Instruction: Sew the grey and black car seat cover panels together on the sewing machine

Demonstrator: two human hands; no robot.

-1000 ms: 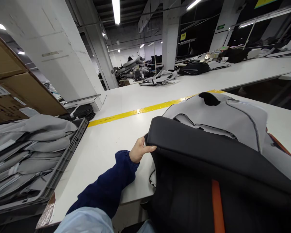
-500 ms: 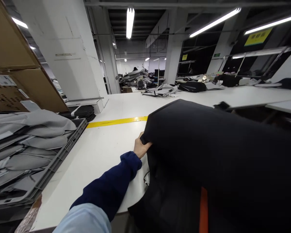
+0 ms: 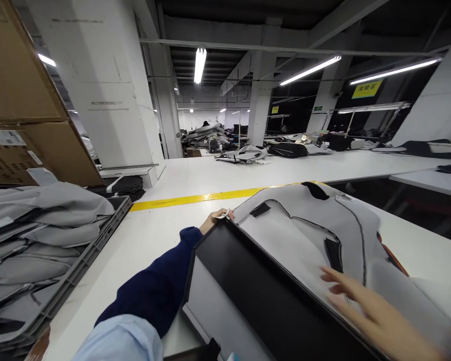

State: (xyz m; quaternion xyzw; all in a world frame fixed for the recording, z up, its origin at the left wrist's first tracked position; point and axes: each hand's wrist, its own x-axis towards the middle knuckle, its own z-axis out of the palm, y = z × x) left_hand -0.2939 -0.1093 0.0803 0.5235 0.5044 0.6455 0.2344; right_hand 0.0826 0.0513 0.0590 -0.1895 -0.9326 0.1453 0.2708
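A large seat cover [image 3: 285,240] lies on the white table [image 3: 150,240] in front of me, grey backing up, with a black band [image 3: 263,291] across its near side. My left hand [image 3: 216,219] is at the cover's far left corner, fingers pinched on the edge; most of the hand is hidden behind the black band. My right hand [image 3: 364,308] rests flat on the grey backing at the lower right, fingers stretched out and a little blurred. An orange strip [image 3: 393,255] peeks out at the cover's right edge.
A grey crate [image 3: 78,260] full of folded grey covers [image 3: 41,220] stands at my left, with brown cartons [image 3: 22,115] behind it. A yellow line [image 3: 195,198] crosses the table. More tables with piled covers [image 3: 244,153] and white pillars [image 3: 105,85] lie beyond.
The black side that was raised in front of me has been flipped down, so the grey backing now faces up. My right hand has come into view flat on it.
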